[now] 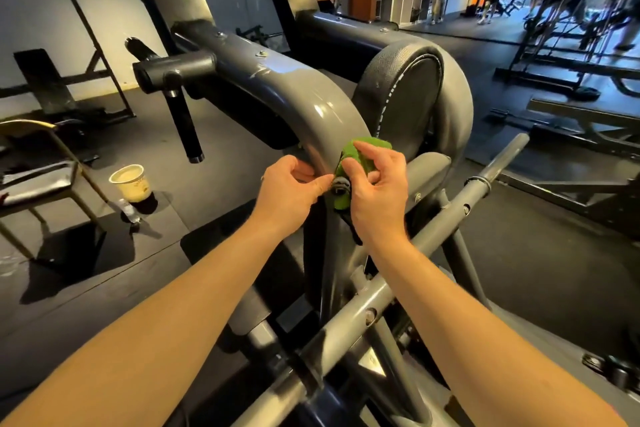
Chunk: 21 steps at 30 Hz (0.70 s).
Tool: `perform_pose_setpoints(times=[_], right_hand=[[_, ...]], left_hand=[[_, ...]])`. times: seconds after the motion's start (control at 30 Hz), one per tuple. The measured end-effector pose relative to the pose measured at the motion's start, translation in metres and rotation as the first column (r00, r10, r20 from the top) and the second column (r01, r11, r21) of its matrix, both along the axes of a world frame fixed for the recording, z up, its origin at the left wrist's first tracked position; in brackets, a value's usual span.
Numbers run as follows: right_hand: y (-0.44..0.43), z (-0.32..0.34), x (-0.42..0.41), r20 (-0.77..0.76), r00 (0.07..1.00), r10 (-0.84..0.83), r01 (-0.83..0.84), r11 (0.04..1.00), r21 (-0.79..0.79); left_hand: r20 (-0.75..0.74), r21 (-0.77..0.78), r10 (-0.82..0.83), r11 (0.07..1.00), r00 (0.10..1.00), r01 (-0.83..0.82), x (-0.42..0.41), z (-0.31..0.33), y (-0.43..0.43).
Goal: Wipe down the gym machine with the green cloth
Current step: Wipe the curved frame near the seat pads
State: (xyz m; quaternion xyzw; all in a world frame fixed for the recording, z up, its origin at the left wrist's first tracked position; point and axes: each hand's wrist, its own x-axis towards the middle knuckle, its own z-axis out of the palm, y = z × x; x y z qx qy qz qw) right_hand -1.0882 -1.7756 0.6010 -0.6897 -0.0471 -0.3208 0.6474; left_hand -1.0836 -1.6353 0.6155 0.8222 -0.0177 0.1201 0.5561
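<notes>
The gym machine fills the middle of the view: a curved grey steel arm (311, 104) arcs down toward me, with a round black pad (401, 94) to its right. The green cloth (360, 154) is bunched against the arm's lower right edge, beside a small dark knob (341, 184). My right hand (375, 191) grips the cloth, fingers curled over it. My left hand (291, 187) sits on the arm's left side, thumb and fingers pinching at the knob and the cloth's edge; which of the two it holds is unclear.
A grey bar (446, 222) crosses diagonally under my right forearm. A paper cup (131, 184) stands on the black floor to the left, by a chair (45, 177). A black handle (183, 121) juts down at left. People and other machines are far back right.
</notes>
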Motion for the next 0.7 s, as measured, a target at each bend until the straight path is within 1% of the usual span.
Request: perform_pose_setpoints(times=[0.1,0.17,0.23,0.3,0.37,0.4,0.47,0.6,0.7], right_hand=[[-0.002,-0.022,-0.011,0.016,1.0,-0.021,0.021,0.998,-0.055],[-0.006,-0.044,-0.026,-0.012,0.999,-0.045,0.044,0.997,-0.059],[-0.013,-0.053,-0.031,-0.041,0.999,-0.036,0.033,0.997,-0.072],[-0.018,-0.041,-0.025,-0.023,1.0,-0.015,0.012,0.992,-0.124],[-0.021,-0.02,-0.011,0.036,0.999,0.029,-0.022,0.983,-0.184],[-0.021,-0.009,-0.002,0.056,0.997,0.047,-0.034,0.976,-0.216],[-0.021,0.016,0.018,0.068,0.997,0.039,-0.02,0.965,-0.263],[-0.022,0.05,0.048,0.048,0.999,0.021,-0.004,0.942,-0.334],[-0.022,0.039,0.026,0.054,0.999,0.003,0.018,0.923,-0.384]], left_hand=[[-0.003,-0.027,-0.014,1.0,1.0,0.014,-0.003,-0.002,-0.001],[-0.007,-0.05,-0.026,0.998,1.0,0.025,-0.005,-0.003,0.0],[0.013,-0.06,-0.015,0.998,1.0,0.016,-0.006,0.0,0.002],[0.07,-0.109,0.027,0.994,0.997,-0.019,-0.006,0.011,0.002],[0.162,-0.159,0.1,0.985,0.982,-0.074,-0.001,0.026,0.002],[0.205,-0.159,0.126,0.983,0.971,-0.094,0.004,0.034,0.003],[0.253,-0.131,0.126,0.987,0.959,-0.096,0.013,0.047,0.003],[0.26,-0.099,0.108,0.992,0.96,-0.084,0.02,0.053,0.002],[0.256,-0.112,0.099,0.991,0.962,-0.073,0.021,0.048,-0.001]])
